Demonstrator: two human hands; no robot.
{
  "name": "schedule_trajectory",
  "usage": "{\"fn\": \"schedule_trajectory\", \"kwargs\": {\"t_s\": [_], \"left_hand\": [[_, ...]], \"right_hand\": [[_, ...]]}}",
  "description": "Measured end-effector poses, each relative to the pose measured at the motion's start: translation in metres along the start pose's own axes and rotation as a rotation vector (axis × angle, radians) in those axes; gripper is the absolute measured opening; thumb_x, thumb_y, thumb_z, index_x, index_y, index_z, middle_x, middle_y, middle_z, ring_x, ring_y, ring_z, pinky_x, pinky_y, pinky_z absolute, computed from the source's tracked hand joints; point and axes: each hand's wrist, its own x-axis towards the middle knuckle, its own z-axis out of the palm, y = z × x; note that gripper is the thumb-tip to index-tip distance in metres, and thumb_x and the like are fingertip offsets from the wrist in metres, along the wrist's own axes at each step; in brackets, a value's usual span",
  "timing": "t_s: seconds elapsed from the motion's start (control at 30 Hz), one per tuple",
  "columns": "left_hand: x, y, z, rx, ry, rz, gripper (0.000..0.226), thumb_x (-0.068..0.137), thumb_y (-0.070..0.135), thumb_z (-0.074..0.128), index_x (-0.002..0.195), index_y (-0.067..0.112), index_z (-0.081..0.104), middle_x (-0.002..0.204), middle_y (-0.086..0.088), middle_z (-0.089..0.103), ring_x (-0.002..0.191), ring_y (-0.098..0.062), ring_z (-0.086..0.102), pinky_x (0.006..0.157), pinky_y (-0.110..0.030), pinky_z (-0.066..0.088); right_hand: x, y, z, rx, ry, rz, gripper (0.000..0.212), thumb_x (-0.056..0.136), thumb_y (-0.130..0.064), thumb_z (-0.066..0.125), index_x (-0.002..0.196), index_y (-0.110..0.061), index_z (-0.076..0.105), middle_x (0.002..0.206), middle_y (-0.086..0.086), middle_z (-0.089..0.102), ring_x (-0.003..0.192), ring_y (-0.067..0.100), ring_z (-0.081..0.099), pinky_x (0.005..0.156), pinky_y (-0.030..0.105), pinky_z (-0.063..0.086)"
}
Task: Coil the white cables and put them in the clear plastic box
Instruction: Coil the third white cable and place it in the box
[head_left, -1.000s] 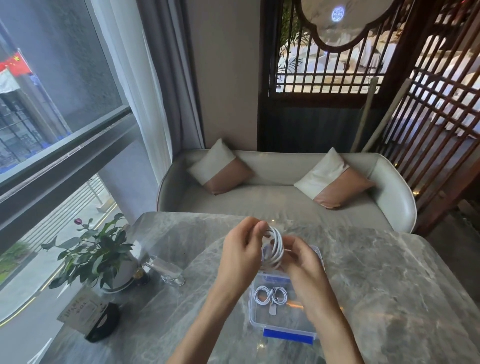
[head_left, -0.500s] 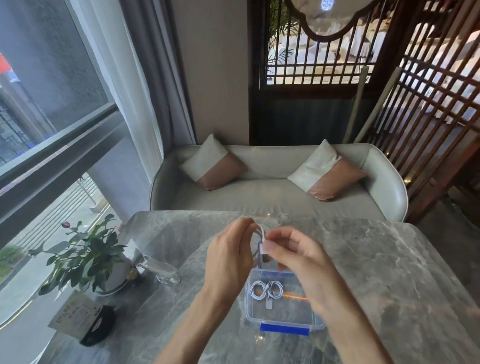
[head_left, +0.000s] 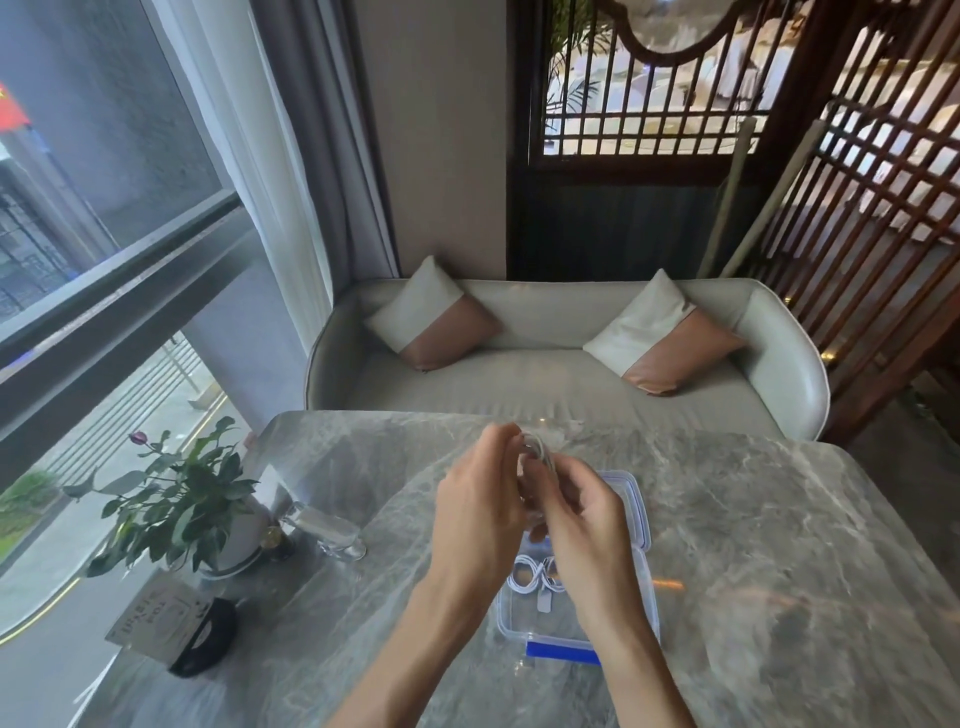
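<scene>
While both hands meet at frame centre, left hand & right hand have fingers pinched shut on a white cable coil, held above the clear plastic box in lower centre. One coiled cable lies inside already. Risk: loops could spring loose if either pinch slackens, w/ nothing visibly securing them. Box sits near the surface front edge; open room to the right, plant & glass crowd lower left.
</scene>
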Motion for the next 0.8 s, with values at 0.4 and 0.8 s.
{"fn": "schedule_trajectory", "kwargs": {"t_s": [0.4,0.8], "left_hand": [[0.023,-0.016,-0.018,-0.389,-0.095,-0.172,0.026,0.097,0.032,0.049,0.077,0.019,0.06,0.052,0.013,0.042,0.052,-0.007,0.034,0.049,-0.024,0.03],[0.038,-0.029,-0.017,-0.42,-0.308,-0.281,0.037,0.103,0.021,0.049,0.085,-0.008,0.063,0.047,0.011,0.045,0.042,-0.003,0.038,0.042,-0.013,0.031]], "right_hand": [[0.022,-0.004,-0.04,0.381,-0.44,0.369,0.043,0.068,-0.042,0.088,0.098,-0.012,0.079,0.071,-0.005,0.061,0.061,0.007,0.057,0.055,0.018,0.048],[0.021,-0.01,-0.071,-0.837,-0.156,-0.465,0.015,0.092,-0.035,0.062,0.083,-0.024,0.068,0.082,-0.014,0.059,0.083,0.008,0.057,0.072,0.019,0.043]]}}
